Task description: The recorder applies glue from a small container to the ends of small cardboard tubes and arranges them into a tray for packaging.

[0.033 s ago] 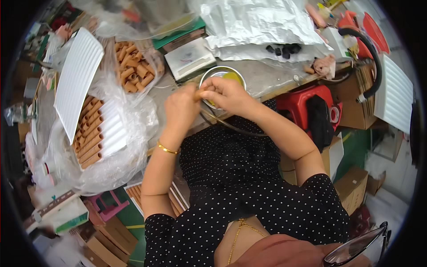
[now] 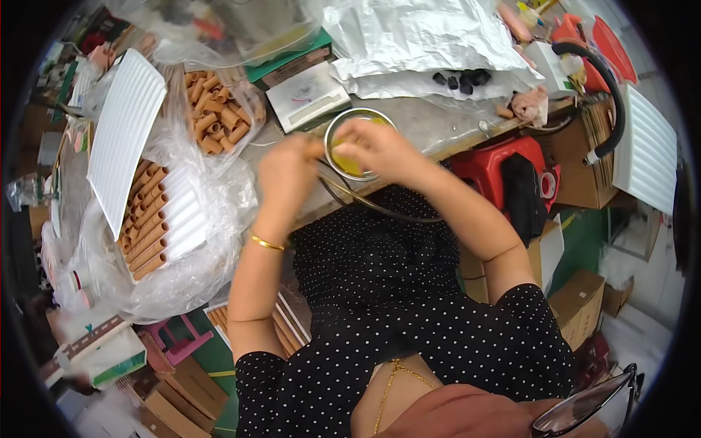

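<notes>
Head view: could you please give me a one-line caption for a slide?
Both hands, left hand and right hand, meet over a round metal tin beside trays of brown tubes.

The scene is lit brightly and evenly, as by daylight from above. Strong glare is thrown off the crumpled silver foil (image 2: 431,36) and the clear plastic bags (image 2: 182,270). Only soft shadows are seen under the forearms. Both hands are smeared by motion blur. Straight edges are bent toward the rim, and the corners are swallowed by a black fisheye border.
</notes>
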Demonstrator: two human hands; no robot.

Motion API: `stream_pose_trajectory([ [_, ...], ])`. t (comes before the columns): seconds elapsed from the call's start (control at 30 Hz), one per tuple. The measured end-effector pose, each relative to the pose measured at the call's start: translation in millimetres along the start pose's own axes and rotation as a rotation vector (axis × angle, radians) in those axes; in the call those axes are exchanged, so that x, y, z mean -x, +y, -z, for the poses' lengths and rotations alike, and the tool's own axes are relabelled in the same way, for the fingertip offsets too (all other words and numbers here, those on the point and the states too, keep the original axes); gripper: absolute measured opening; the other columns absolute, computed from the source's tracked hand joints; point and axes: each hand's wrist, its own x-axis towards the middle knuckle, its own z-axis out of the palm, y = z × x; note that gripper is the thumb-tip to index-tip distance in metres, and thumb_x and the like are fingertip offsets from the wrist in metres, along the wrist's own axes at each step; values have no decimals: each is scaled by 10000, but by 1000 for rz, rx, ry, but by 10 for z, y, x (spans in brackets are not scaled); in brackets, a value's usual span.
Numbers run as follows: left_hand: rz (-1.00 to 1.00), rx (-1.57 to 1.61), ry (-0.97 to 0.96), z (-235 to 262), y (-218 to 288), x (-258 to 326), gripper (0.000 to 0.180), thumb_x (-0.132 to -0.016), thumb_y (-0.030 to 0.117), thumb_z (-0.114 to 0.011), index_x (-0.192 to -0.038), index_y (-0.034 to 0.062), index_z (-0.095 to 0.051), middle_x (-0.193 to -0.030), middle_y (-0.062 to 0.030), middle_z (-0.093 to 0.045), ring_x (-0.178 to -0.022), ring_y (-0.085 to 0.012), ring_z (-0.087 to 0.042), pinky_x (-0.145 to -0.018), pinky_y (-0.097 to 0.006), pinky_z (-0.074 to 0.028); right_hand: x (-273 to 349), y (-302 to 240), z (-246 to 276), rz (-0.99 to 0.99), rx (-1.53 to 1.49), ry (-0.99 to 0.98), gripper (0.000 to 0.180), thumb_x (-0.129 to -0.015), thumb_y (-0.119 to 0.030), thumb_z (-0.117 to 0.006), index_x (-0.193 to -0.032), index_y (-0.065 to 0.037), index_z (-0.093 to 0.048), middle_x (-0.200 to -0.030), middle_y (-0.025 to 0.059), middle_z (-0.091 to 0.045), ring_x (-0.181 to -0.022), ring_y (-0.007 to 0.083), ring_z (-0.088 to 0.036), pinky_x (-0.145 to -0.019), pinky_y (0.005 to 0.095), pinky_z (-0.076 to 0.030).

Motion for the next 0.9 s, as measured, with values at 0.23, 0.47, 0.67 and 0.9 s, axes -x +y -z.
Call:
stream_pose_trajectory([
  [0.23, 57, -300, 112, -35, -1364, -350, 101, -699, 69, -621, -791, 28, -616, -842, -156, -611, -842, -327, -566, -755, -410, -453, -43, 700, 1517, 69, 1092, 382, 207, -790, -125, -580, -990, -77, -603, -970, 174, -613, -913, 342, -582, -758, 418, -478],
  [0.47, 46, -346, -12, -47, -1359, -268, 209, -648, 50, -662, -844, 16, -599, -872, -150, -602, -900, -332, -538, -799, -419, -436, -43, 591, 1268, 107, 900, 333, 145, -813, -129, -597, -930, -52, -635, -874, 140, -627, -833, 261, -603, -711, 358, -480],
  [0.67, 58, 212, 413, 79, -673, -112, 256, -705, 77, -720, -949, 51, -647, -899, -106, -638, -852, -256, -601, -769, -326, -482, 13, 337, 231, 507, 730, 84, 103, -737, -123, -644, -823, -69, -662, -815, 72, -557, -788, 241, -567, -667, 373, -479],
  [0.9, 182, 746, 191, -148, -216, 237, 247, -707, 74, -737, -944, 57, -672, -933, -73, -654, -845, -195, -616, -779, -289, -484, -84, 444, 38, 556, 943, 8, 78, -718, -90, -612, -773, -39, -634, -751, 74, -503, -772, 263, -551, -654, 379, -455],
])
